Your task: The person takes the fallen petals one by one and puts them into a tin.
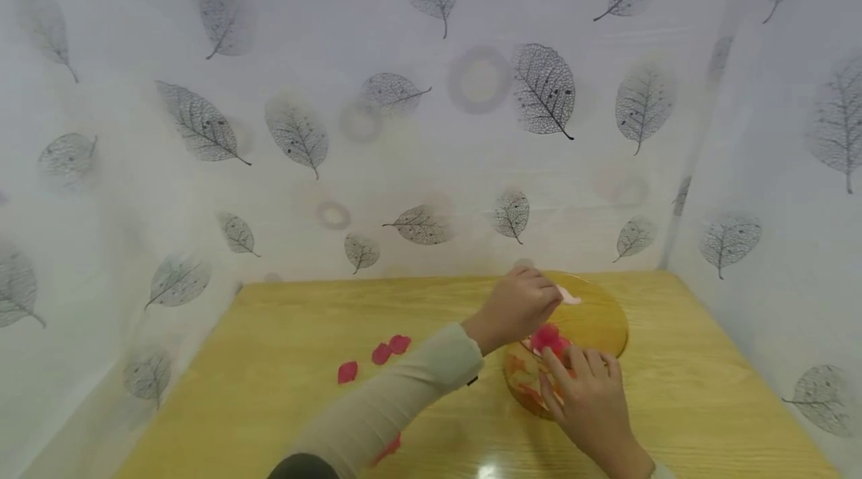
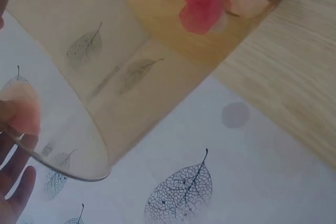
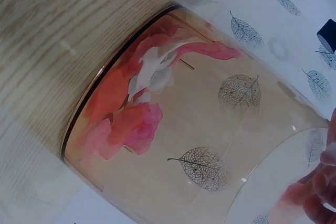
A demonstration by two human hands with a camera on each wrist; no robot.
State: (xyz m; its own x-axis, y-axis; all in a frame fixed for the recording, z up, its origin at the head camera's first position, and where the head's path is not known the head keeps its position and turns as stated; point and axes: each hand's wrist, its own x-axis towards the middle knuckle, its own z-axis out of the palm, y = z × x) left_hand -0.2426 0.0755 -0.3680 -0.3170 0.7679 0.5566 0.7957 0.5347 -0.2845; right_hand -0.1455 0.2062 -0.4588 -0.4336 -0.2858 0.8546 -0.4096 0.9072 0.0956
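A see-through amber container [image 1: 609, 323] stands upright on the table, its round mouth at the top. Orange, red, white and pink petals [image 3: 123, 124] lie in its bottom. My left hand [image 1: 517, 305] is at the far left of the rim, pinching a pale pink petal [image 1: 569, 296]; the left wrist view shows that petal [image 2: 23, 109] at the mouth. My right hand [image 1: 592, 400] is at the near side, fingers spread and slightly bent close to the rim, beside bright pink petals [image 1: 547, 337]. Whether those fingertips touch a petal is unclear. A dark object [image 3: 328, 35] shows at the right wrist view's edge.
Several loose pink petals [image 1: 381, 353] lie on the wooden table [image 1: 296, 314] left of the container. Another petal [image 1: 388, 449] lies near the front, partly behind my left sleeve. A whitish curtain [image 1: 431, 165] with a leaf pattern surrounds the table.
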